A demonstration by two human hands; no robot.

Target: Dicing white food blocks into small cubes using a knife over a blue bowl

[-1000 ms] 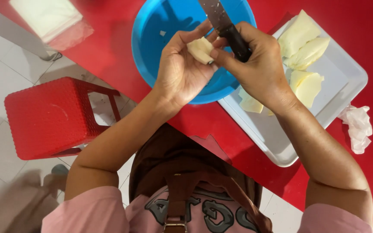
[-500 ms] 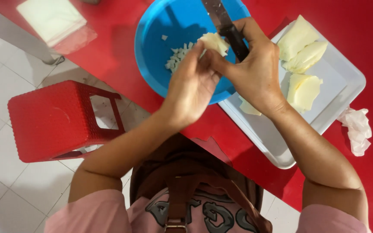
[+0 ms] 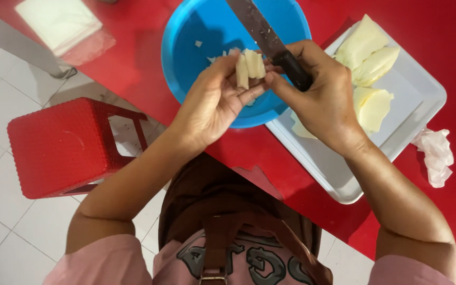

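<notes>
head | left hand (image 3: 212, 100) holds pale piece (image 3: 249, 66) | right hand (image 3: 323, 97) grips knife (image 3: 270, 42)

Pink tee, brown apron w/ straps

knife (image 3: 262, 37): blade tip cut off at top edge
bowl (image 3: 196, 68): far rim cut off at top
tray (image 3: 423, 105): part hidden under right hand (image 3: 323, 100)

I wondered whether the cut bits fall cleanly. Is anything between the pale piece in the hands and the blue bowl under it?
Nothing visible does. The left hand holds the pale vegetable piece directly over the open blue bowl, where small cut bits already lie. The right hand holds the knife beside the piece, not beneath it.
</notes>
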